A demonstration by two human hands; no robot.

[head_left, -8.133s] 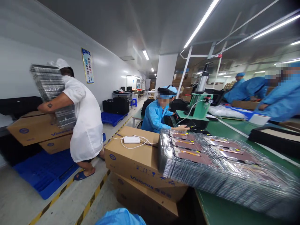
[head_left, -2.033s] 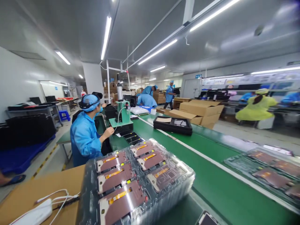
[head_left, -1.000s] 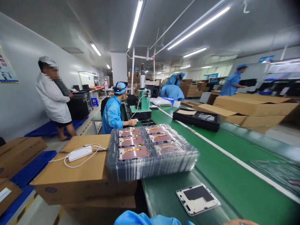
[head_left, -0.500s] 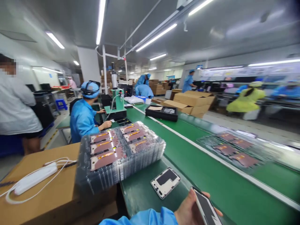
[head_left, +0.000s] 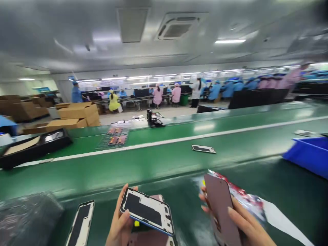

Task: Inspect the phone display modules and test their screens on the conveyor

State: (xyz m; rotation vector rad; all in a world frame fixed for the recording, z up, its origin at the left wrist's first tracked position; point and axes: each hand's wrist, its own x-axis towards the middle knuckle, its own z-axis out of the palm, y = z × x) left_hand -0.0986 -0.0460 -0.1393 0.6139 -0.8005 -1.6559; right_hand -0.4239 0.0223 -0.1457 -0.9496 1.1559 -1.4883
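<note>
My left hand (head_left: 119, 223) grips a phone frame (head_left: 146, 210) by its left end; it has a white and black inside and a blue edge. Below that frame lies a pinkish-brown phone screen (head_left: 151, 238), partly hidden. A second such screen, the phone screen (head_left: 220, 201), stands tilted in my right hand (head_left: 247, 222), thumb on its face and fingers round the other side. Another phone frame (head_left: 81, 223) rests on the green bench left of my left hand. Behind my right hand is a crumpled clear and red plastic wrapper (head_left: 243, 191).
A clear plastic tray stack (head_left: 28, 218) fills the lower left. On the green conveyor (head_left: 159, 164) lie a phone frame (head_left: 203, 149), a tray with several screens (head_left: 116, 138) and a black box (head_left: 36, 147). A blue bin (head_left: 307, 157) stands right. People work in the background.
My view has swung right, away from the tray stack and the co-worker beside it. The phone frame stays in my left hand. My right hand has come into view holding a phone screen.
</note>
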